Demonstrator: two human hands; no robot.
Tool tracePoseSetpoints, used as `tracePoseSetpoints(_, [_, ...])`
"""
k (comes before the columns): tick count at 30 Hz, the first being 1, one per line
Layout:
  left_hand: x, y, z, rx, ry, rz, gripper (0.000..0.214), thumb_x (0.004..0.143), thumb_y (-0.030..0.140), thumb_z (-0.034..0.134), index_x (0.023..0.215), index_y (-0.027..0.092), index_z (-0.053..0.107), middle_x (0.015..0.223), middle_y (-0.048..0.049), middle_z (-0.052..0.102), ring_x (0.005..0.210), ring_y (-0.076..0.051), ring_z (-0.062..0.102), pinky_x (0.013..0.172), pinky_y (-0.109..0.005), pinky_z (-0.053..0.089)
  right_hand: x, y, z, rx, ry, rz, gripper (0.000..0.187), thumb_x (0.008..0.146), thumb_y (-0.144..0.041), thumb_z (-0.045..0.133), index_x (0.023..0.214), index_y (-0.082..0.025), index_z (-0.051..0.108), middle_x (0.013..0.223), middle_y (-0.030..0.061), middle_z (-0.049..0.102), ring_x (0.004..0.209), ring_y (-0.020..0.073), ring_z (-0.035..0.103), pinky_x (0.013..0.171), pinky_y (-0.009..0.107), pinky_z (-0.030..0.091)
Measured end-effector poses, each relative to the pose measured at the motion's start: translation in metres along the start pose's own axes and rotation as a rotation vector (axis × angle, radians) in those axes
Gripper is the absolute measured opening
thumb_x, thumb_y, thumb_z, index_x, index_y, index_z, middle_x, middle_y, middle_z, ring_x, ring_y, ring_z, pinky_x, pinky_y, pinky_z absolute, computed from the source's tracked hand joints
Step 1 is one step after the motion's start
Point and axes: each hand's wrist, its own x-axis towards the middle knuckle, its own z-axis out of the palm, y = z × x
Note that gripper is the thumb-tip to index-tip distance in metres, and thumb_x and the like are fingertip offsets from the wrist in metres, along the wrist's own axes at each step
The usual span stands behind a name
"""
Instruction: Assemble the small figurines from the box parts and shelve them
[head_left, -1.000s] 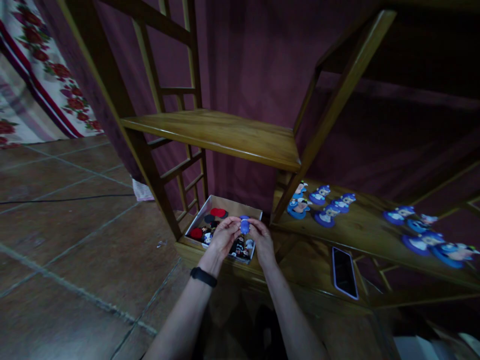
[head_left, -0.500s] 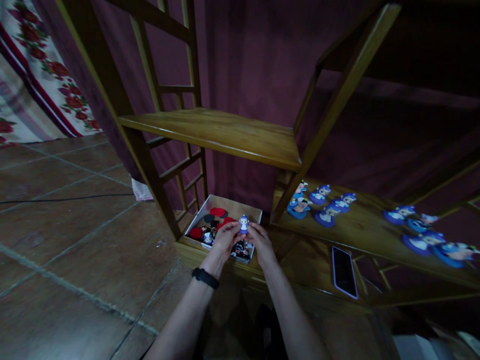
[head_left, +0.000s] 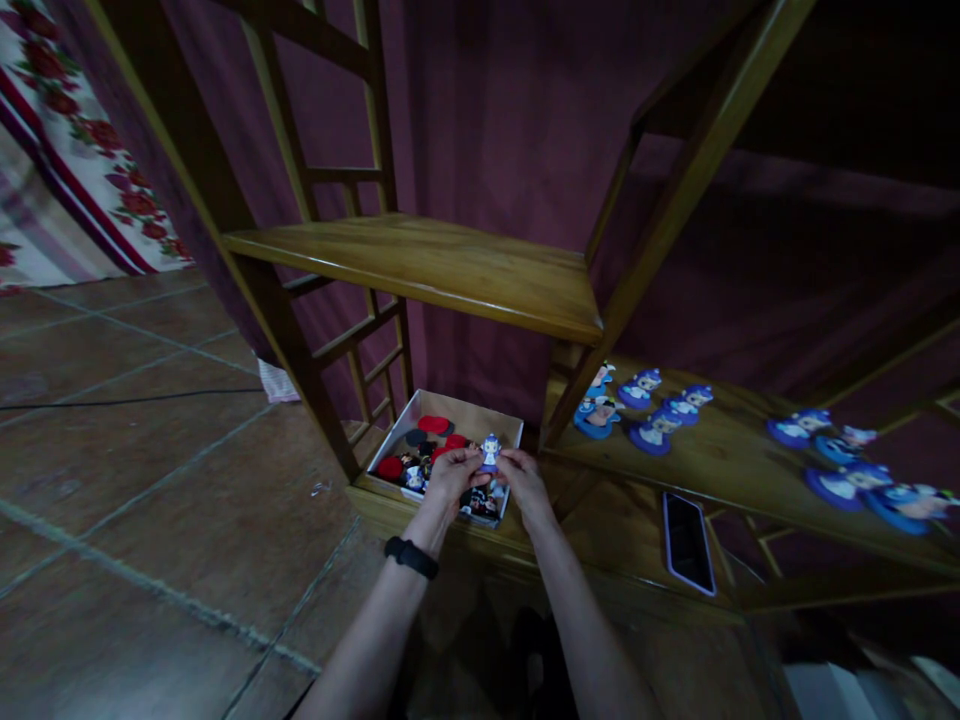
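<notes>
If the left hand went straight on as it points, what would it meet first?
The left hand would first press on the toy figure it holds, then likely meet the right hand opposite; exact depth is hard to judge.

1 small figurine, blue-purple on top, white in the body and purple at the base, is upright, front toward the near side, pinched between left hand and right hand, above the box.
</notes>
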Motion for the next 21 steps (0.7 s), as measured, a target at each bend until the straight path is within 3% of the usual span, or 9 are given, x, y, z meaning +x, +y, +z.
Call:
tracePoseSetpoints(7, [-0.004,0.000,-0.001,0.051,-0.024,0.039,0.009,0.065,0.007,0.068,0.073,0.009,0.063,0.063,-0.0041,0.064,0.052,-0.011,0.062,0.052,-0.021,0.054,-0.003,-0.007,-0.001,0.001,-0.060,-0.011,0.030,0.066,-0.043,0.058,0.078,-0.017,0.067,0.071,0.0017,0.067,0.067,0.0160,0.062,0.060,0.025,0.049])
tracePoseSetpoints(13, [-0.003,-0.004,-0.002,0.169,-0.122,0.074,0.011,0.067,0.017,0.067,0.076,0.009,0.064,0.066,-0.0038,0.066,0.057,-0.013,0.063,0.056,-0.024,0.054,-0.001,-0.004,-0.009,-0.310,-0.053,-0.115,0.032,0.073,-0.043,0.052,0.071,-0.015,0.068,0.062,-0.0004,0.065,0.062,0.0132,0.059,0.056,0.021,0.045])
tracePoseSetpoints(21, [-0.009,-0.018,-0.008,0.754,-0.090,0.294,0.015,0.077,0.020,0.050,0.073,0.014,0.063,0.056,0.0000,0.061,0.047,-0.012,0.059,0.047,-0.020,0.044,-0.017,-0.007,-0.014,-0.509,-0.104,-0.084,0.028,0.077,-0.034,0.049,0.069,-0.014,0.067,0.058,0.0006,0.064,0.057,0.0125,0.057,0.054,0.020,0.040])
